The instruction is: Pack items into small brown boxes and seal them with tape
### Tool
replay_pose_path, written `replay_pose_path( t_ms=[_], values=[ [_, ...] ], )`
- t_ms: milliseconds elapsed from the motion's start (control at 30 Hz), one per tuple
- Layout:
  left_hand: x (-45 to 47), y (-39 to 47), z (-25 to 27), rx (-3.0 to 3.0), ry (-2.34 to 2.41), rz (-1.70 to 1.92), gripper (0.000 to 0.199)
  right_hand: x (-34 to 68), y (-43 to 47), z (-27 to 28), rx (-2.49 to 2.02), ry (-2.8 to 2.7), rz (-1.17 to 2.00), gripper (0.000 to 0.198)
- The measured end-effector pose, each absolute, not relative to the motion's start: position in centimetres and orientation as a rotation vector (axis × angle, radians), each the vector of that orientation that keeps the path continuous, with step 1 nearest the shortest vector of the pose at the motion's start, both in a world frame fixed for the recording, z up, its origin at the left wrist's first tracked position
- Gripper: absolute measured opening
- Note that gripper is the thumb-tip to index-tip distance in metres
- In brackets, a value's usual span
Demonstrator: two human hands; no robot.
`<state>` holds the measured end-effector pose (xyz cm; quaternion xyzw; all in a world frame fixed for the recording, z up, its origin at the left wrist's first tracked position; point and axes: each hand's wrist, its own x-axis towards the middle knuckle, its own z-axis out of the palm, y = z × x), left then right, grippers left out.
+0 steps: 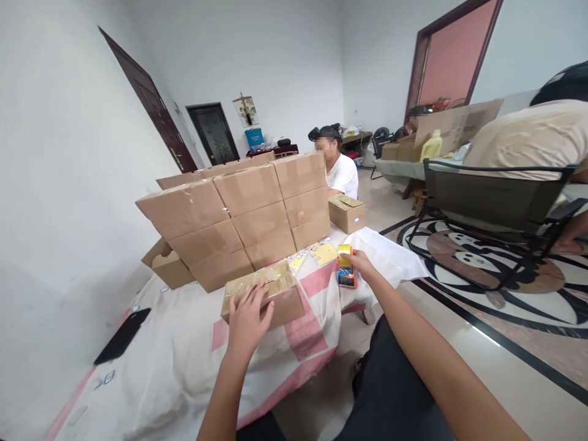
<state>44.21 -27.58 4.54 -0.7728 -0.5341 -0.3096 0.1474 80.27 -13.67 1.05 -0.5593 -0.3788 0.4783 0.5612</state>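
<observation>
Just below centre frame, the left hand (250, 313) rests, fingers spread, on a carton (287, 307), while the right hand (361, 264), right of centre, pinches an apparent tape dispenser (347, 280); slack cloth (307, 332) beneath could let the carton skid.

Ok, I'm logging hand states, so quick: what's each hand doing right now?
Left hand: open, resting on top of the nearest cardboard box.
Right hand: closed, holding the orange tape dispenser.
</observation>
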Motion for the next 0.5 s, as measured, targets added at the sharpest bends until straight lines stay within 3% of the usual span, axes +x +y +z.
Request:
replay_pose_path(
  t_ms=[500],
  values=[
    [44.11, -27.63, 4.00, -2.244, -1.551, -0.796, 0.036, 80.26, -13.39, 0.33, -1.263, -0.877, 1.148, 0.012]
  ],
)
